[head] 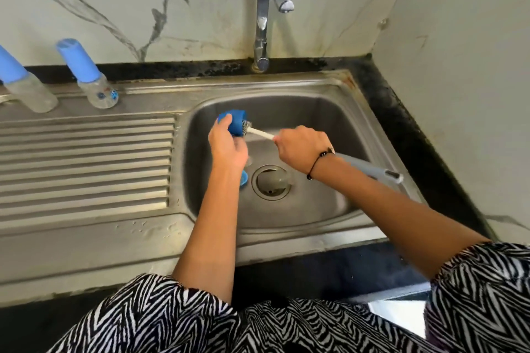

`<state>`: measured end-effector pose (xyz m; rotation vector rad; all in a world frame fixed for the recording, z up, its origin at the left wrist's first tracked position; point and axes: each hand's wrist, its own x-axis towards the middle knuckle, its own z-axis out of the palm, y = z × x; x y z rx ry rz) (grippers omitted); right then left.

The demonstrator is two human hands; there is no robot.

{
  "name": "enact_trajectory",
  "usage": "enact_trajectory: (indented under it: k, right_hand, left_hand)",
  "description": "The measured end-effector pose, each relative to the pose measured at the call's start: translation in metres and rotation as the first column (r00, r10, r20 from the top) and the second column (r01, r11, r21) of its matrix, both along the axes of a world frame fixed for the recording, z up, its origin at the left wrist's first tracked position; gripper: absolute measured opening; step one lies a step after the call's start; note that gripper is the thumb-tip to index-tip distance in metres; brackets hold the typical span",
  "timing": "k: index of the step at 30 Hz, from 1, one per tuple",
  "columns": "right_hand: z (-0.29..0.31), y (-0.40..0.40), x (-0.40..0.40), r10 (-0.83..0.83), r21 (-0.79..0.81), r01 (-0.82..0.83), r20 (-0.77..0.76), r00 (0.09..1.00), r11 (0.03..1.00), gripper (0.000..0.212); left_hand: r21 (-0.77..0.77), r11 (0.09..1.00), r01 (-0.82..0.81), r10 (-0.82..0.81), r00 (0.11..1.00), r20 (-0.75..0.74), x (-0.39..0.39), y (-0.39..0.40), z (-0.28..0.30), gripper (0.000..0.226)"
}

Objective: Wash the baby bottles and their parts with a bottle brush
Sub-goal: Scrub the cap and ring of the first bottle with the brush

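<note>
Fingers of the left hand (pixel 228 144) grip a blue cap (pixel 235 122); the right hand (pixel 301 147) grips the bottle brush (pixel 259 132), scrubbing inside. Rinsing likely follows.

A blue bottle cap (pixel 233 122) is held over the sink basin, its open end turned right. The bottle brush (pixel 259 133) has its bristled tip inside that opening; its white stem runs right and its grey handle (pixel 370 167) sticks out to the near right. Two clear baby bottles with tall blue caps stand tilted on the far left ledge: one (pixel 91 77) nearer the basin, one (pixel 23 83) at the left edge. Another blue part (pixel 244 180) lies in the basin, left of the drain.
</note>
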<state>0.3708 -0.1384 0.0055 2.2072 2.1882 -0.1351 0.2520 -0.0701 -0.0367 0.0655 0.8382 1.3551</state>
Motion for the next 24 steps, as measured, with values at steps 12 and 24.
enact_trajectory:
  k: [12, 24]
  right_hand:
    - [0.009, -0.025, -0.004, 0.160, -0.003, -0.163, 0.210, 0.964, 0.987, 0.030]
    - [0.022, -0.027, -0.004, 0.196, 0.046, -0.194, -0.054, 0.979, 0.980, 0.037]
  left_hand:
    - [-0.043, 0.998, 0.044, -0.037, 0.987, 0.154, -0.002, -0.025, -0.001, 0.031]
    - [0.181, 0.983, 0.041, -0.072, 0.983, 0.168, -0.022, -0.022, 0.018, 0.017]
